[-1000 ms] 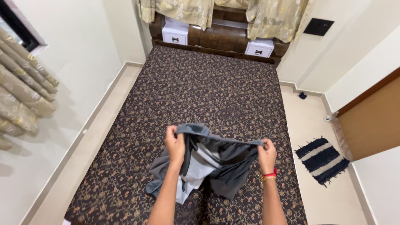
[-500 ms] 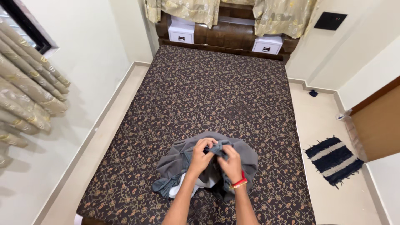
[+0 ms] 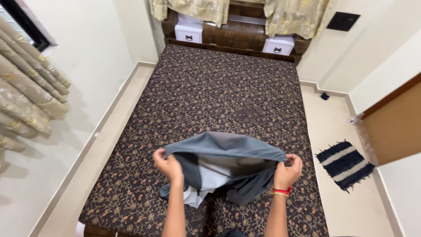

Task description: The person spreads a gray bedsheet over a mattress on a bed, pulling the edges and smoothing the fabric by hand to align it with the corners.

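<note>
The left hand (image 3: 167, 165) and right hand (image 3: 287, 169) are each pinching an end of the grey garment (image 3: 223, 164), stretching its top edge wide above the patterned bed (image 3: 219, 92) at about 6 o'clock in the view. Keeping both grips level and the edge taut is helping the cloth hang evenly. Half a second ago the hands were bunched together at the middle; now they are spreading well apart.

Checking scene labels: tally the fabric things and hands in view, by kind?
Hands: 2, left hand and right hand
Grey garment: 1
Bed cover: 1
Striped rug: 1
Curtains: 3
Total: 8
</note>
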